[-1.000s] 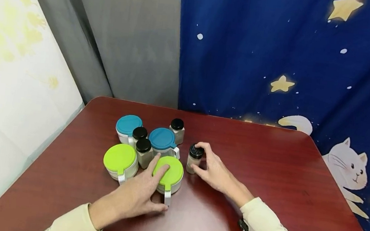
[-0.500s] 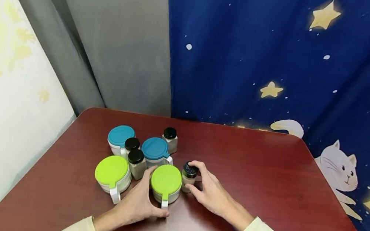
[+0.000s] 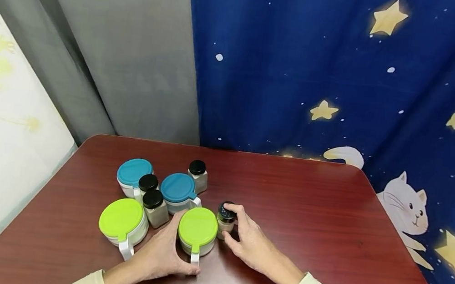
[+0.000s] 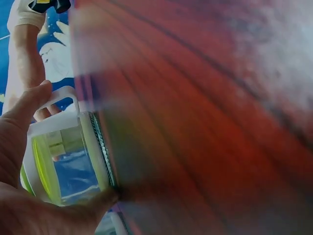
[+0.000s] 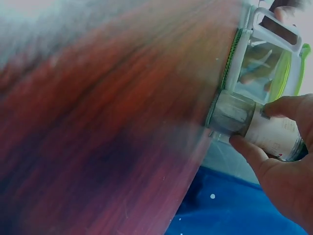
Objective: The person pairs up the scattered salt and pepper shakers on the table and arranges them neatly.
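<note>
My left hand (image 3: 163,250) curves round a clear jar with a green lid (image 3: 198,227), its thumb by the white handle and its fingers along the left side. In the left wrist view, this handled jar (image 4: 73,164) stands on the table between thumb and fingers. My right hand (image 3: 252,245) holds a small glass shaker jar (image 3: 225,226) with a black perforated lid, standing close to the right of the green-lidded jar. In the right wrist view, thumb and finger pinch the shaker's labelled side (image 5: 274,132).
Left of my hands stand another green-lidded jar (image 3: 121,218), two blue-lidded jars (image 3: 135,172) and two black-capped square bottles (image 3: 156,210). Another square bottle (image 3: 198,178) stands further back. The brown table (image 3: 308,204) ends at a grey and blue curtain (image 3: 279,74).
The green-lidded jar under my left hand has shifted right, away from the other green one. The shaker has come nearer, beside that jar. The head view has shifted.
</note>
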A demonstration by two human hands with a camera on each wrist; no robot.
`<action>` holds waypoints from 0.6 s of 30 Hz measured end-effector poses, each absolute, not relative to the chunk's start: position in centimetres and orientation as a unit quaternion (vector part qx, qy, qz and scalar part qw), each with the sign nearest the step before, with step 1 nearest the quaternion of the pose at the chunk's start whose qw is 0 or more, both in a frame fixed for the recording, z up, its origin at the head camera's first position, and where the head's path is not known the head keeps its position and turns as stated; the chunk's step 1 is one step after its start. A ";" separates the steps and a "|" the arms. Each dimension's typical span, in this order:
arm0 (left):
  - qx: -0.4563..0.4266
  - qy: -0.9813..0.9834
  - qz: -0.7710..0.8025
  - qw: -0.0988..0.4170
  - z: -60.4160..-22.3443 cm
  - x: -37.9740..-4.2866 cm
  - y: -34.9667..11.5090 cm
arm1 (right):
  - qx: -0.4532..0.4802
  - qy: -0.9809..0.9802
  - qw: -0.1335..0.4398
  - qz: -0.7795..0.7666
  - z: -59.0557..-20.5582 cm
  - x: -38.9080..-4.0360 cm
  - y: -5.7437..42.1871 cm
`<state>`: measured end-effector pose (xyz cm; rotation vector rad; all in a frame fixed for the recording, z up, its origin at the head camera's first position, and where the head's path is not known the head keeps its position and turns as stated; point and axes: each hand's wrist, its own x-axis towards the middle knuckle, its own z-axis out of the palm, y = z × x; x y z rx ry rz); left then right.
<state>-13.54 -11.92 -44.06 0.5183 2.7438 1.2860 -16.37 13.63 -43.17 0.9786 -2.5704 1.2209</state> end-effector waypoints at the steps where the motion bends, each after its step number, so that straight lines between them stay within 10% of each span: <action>1: 0.170 0.895 0.412 0.030 -44.0 -13.6 -12.0 | 0.327 -0.853 0.068 0.402 -43.1 -16.4 13.5; 18: 0.188 0.899 0.393 0.030 -43.8 -14.2 -12.0 | 0.339 -0.863 0.094 0.362 -43.0 -16.9 14.0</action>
